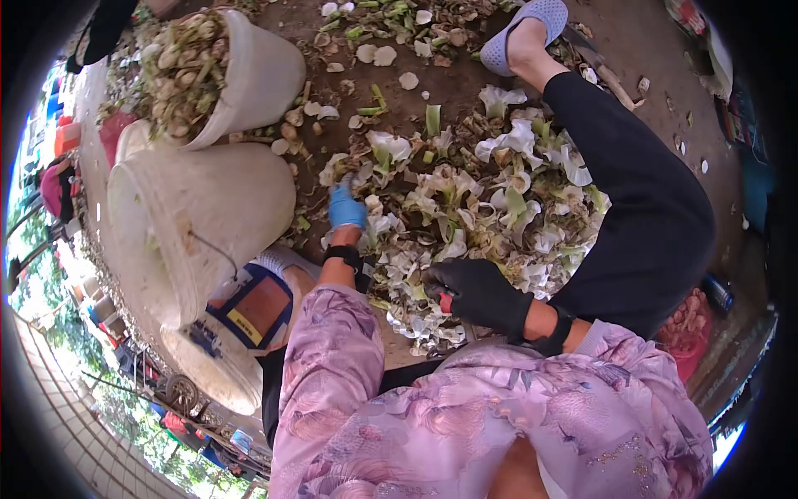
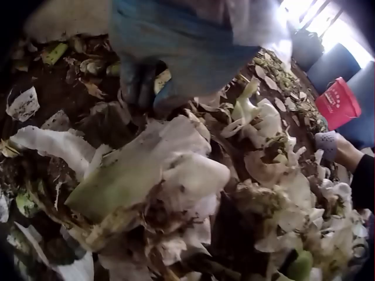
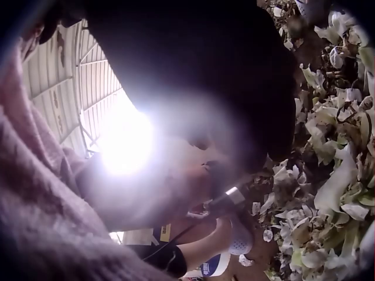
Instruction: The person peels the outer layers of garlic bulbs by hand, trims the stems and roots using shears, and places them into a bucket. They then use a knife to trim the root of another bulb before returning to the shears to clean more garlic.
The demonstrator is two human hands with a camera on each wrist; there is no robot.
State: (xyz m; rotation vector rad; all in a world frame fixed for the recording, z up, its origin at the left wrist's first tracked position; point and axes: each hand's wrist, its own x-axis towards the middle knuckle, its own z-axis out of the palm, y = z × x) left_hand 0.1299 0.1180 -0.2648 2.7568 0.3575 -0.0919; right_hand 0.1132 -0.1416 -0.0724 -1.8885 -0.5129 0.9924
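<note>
In a blue glove, the left hand [image 1: 347, 208] reaches down to the litter of trimmed leaves and stalks [image 1: 453, 187] on the ground. In the left wrist view the gloved fingers [image 2: 137, 88] point down beside pale leaf pieces [image 2: 140, 161]; whether they grip anything is unclear. The right hand [image 1: 478, 291], gloved in black, is curled round a tool with a red handle [image 1: 446, 303], above the near part of the leaf pile. In the right wrist view the dark glove [image 3: 205, 64] hides whatever it holds.
A white bucket [image 1: 270, 75] full of bulb-like trimmings lies tilted at upper left, with a large pale bucket [image 1: 224, 200] on its side below it. The person's bent leg [image 1: 648, 191] and slippered foot [image 1: 528, 41] border the pile on the right. A red bag [image 1: 686, 333] sits at right.
</note>
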